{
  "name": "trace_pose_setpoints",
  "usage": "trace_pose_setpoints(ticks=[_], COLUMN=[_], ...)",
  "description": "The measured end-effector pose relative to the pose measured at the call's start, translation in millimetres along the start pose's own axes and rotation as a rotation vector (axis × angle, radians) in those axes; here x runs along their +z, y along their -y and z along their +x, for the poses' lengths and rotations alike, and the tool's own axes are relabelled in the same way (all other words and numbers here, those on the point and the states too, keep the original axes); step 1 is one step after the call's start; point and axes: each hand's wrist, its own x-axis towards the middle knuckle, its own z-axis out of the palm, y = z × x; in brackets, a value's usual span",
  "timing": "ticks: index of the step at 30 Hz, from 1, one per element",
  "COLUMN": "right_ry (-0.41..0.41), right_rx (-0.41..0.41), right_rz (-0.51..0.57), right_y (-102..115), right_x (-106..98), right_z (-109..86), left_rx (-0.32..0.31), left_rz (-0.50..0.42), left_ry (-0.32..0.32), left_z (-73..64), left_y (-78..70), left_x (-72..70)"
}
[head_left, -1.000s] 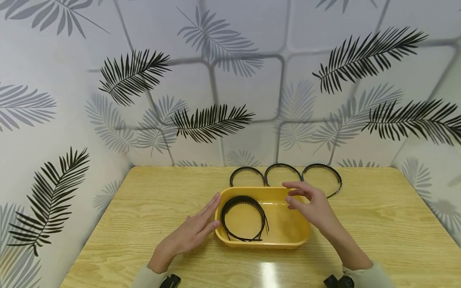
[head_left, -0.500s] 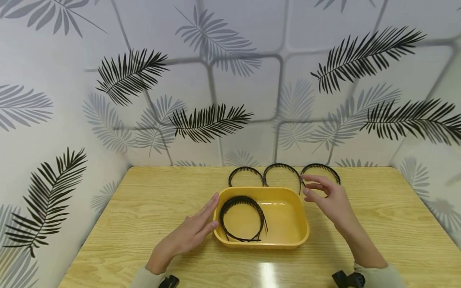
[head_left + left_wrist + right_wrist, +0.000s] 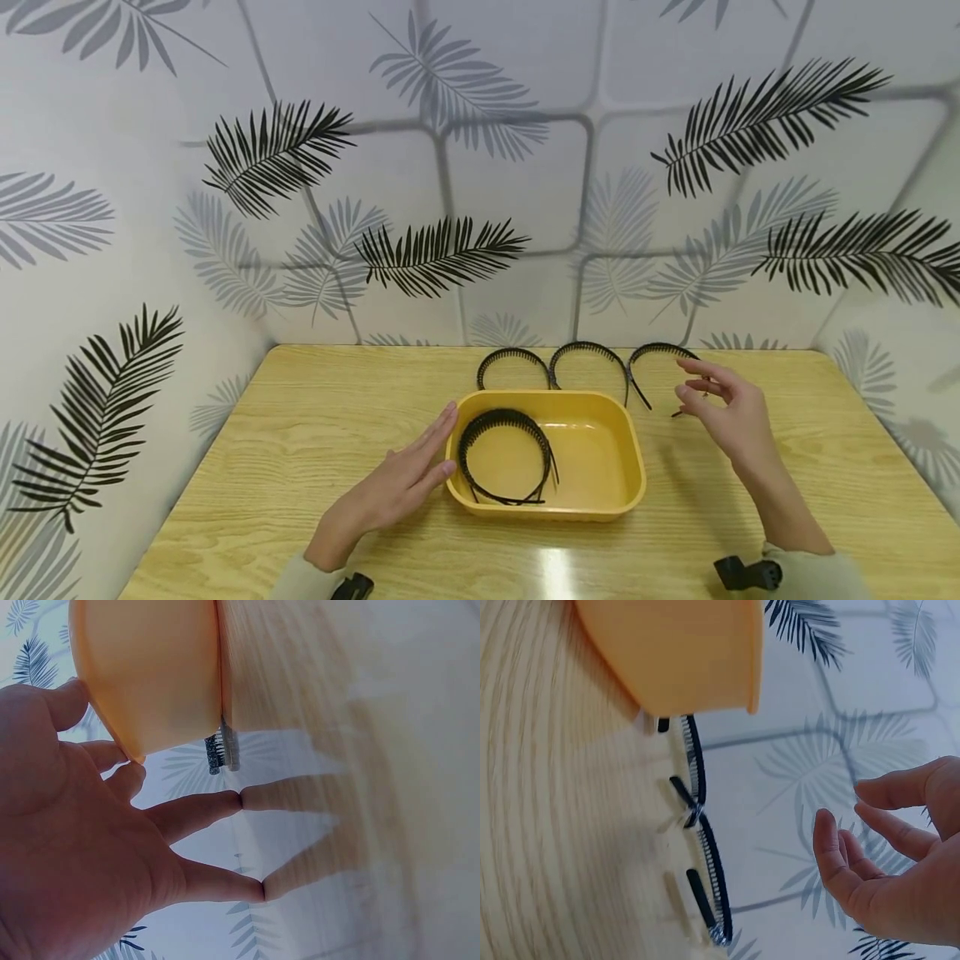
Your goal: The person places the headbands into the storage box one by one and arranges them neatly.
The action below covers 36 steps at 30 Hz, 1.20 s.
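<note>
My left hand (image 3: 393, 490) rests against the left wall of a yellow plastic bin (image 3: 600, 467), its fingers extended. In the left wrist view, two fingertips touch the wooden tabletop beside the bin (image 3: 154, 675). Several black toothed headbands (image 3: 504, 416) lie nested in the bin's left half. Behind the bin, a row of three more black headbands lies on the table: a left one (image 3: 513, 352), a middle one (image 3: 589, 345) and a right one (image 3: 660, 346). My right hand (image 3: 733, 414) hovers over the right headband, partly hiding it. Its fingers are loosely bent, with nothing between them.
The wooden table (image 3: 285, 450) meets a wall (image 3: 517, 192) patterned with leaves just behind the headband row. In the right wrist view, the headbands (image 3: 717, 877) lie close beside the wall, near the bin's end (image 3: 675, 652).
My right hand has moved right, from above the bin's right end to over the right headband. The left hand stays against the bin, and the headbands have not moved.
</note>
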Motion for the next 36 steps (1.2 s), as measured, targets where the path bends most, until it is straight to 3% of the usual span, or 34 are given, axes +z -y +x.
trace_pose_setpoints(ticks=[3, 10, 21, 28, 36], right_ry=[-0.035, -0.087, -0.043, 0.008, 0.062], right_rx=[0.026, 0.103, 0.201, 0.239, 0.213], right_rz=[0.013, 0.174, 0.028, 0.000, -0.074], right_y=[-8, -26, -44, -55, -61], right_x=[-7, -21, -35, -41, -44], right_z=[3.4, 10.0, 11.9, 13.5, 25.6], left_rx=[-0.001, -0.007, -0.016, -0.014, -0.018], left_rz=[-0.002, -0.002, 0.000, 0.000, -0.007], left_ry=[0.000, 0.006, 0.009, 0.016, 0.015], left_z=[0.1, 0.0, 0.3, 1.0, 0.7], left_y=[0.0, 0.3, -0.1, -0.4, -0.1], left_x=[-0.1, 0.3, -0.3, 0.6, -0.9])
